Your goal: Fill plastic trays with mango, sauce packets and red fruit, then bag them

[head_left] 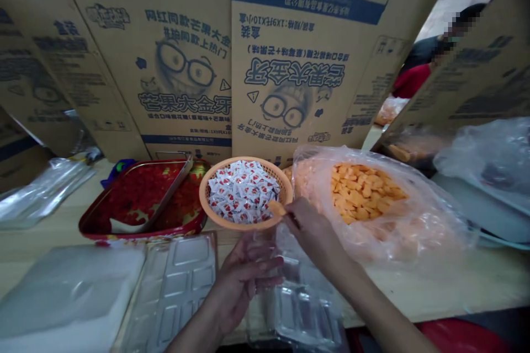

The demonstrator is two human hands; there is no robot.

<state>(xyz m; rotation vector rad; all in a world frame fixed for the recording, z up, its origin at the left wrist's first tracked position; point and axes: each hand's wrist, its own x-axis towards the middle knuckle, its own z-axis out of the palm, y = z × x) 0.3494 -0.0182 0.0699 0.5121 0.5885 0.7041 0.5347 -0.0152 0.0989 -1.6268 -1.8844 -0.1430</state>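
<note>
My right hand (308,226) pinches an orange piece (276,208), flat and chip-like, at the right rim of an orange basket (204,198). Inside the basket lie many small white packets with red print (244,190). Lower down, my left hand (244,270) is curled around clear plastic, with some fingers blurred behind it; it looks like the edge of a clear compartment tray (306,309). To the right, an open plastic bag (430,231) holds many more orange pieces (364,193).
A red tray (89,231) of red contents, with a scoop (169,193) across it, stands left of the basket. Clear moulded trays (186,281) and a stack of translucent sheets (70,287) lie in front. Cardboard boxes (298,38) wall the back. Another person (414,77) is beyond, right.
</note>
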